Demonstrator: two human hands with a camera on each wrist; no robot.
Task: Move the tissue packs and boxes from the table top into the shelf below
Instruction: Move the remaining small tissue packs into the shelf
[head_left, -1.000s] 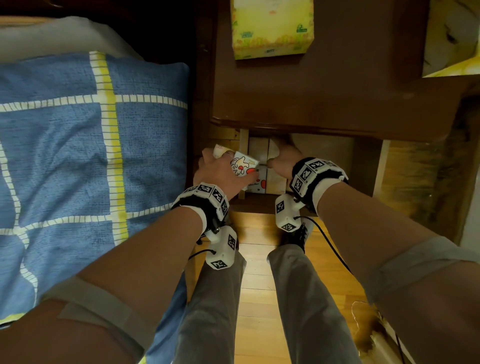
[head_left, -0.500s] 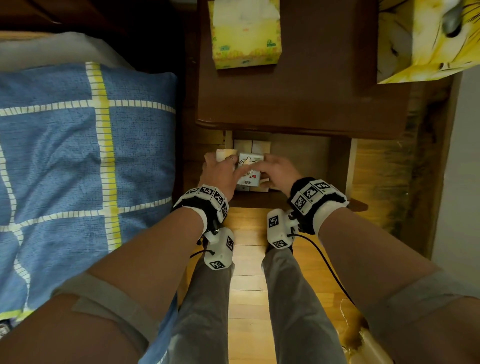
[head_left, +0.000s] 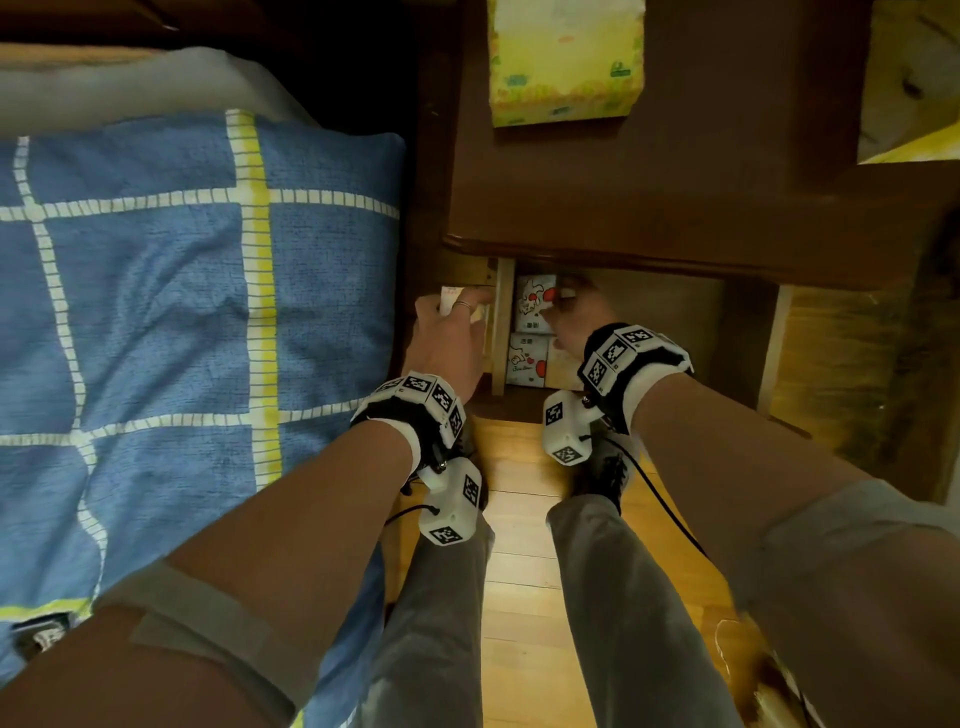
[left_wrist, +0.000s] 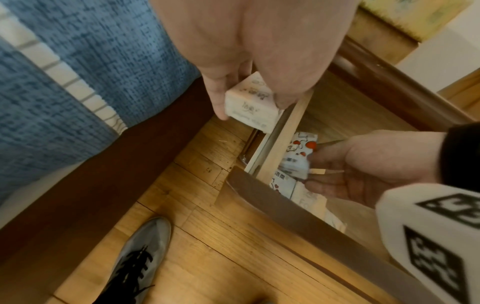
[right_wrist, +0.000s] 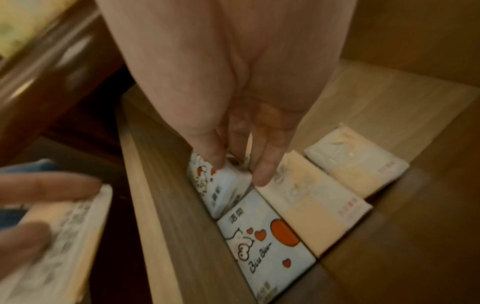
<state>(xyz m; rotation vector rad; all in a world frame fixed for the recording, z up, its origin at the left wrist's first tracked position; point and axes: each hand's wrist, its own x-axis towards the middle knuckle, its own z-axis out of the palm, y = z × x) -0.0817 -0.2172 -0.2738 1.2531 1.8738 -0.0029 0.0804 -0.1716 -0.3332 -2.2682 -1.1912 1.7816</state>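
Observation:
My left hand (left_wrist: 253, 109) grips a cream tissue pack (left_wrist: 252, 105) just left of the shelf's light wooden side panel (left_wrist: 283, 135), outside the shelf. My right hand (right_wrist: 239, 168) pinches a white pack with red hearts (right_wrist: 223, 189) inside the shelf, tilted, at the far end of a like pack lying flat (right_wrist: 265, 232). Two cream packs (right_wrist: 317, 199) lie to the right of them. A yellow tissue box (head_left: 566, 57) stands on the dark table top (head_left: 675, 197).
A bed with a blue checked blanket (head_left: 182, 312) runs close along the left. A second yellow box (head_left: 914, 78) sits at the table's far right. The shelf's right half (head_left: 665, 332) shows bare board. My legs and shoes stand on the wooden floor (head_left: 519, 571).
The white heart pack went from my left hand to my right, which has carried it into the shelf. My left hand has drawn left with the cream pack.

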